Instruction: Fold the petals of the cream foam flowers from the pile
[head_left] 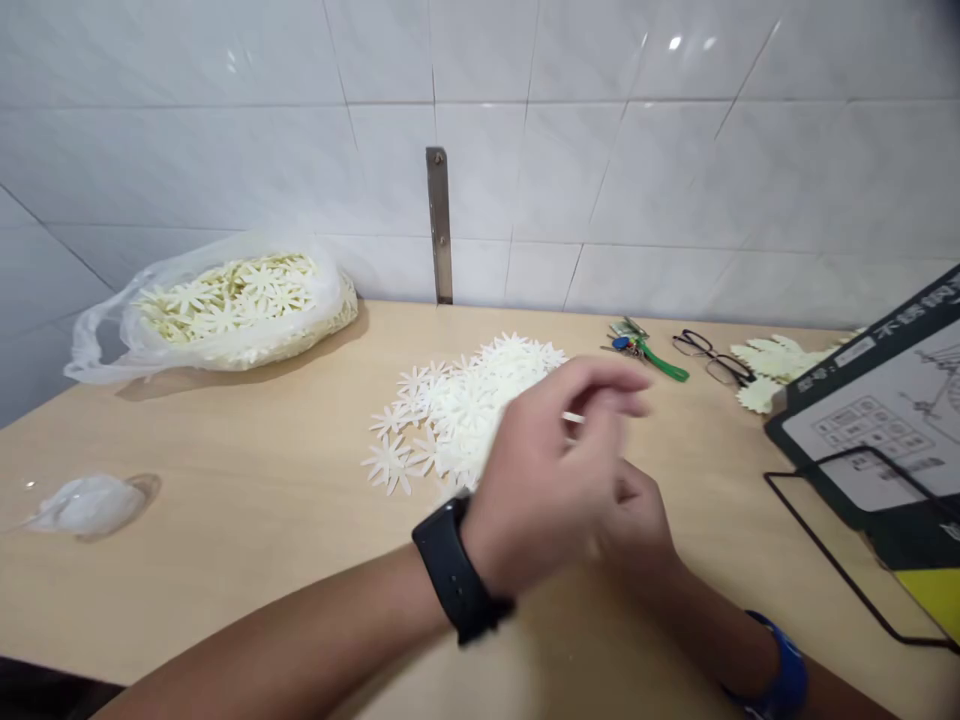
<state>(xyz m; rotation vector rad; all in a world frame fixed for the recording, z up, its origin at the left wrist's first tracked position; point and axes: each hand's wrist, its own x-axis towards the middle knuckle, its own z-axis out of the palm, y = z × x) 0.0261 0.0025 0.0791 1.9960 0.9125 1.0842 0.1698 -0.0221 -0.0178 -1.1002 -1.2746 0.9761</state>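
White tiled wall behind, light wooden table [247, 520] in front of us. Our left hand [555, 470] (black watch on the wrist) is blurred, fingers loosely curled, and we can't tell if it's gripping anything. It covers most of our right hand [637, 520], so no call on those fingers either. Just beyond both sits the pile of flower cutouts [457, 410]: flat, pale cream, daisy-shaped, overlapping. More fill the plastic bag [225, 300] far left.

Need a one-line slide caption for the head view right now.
Left hand crosses over right hand beside a loose pile of flower cutouts on the wooden table; bag of cutouts at left.
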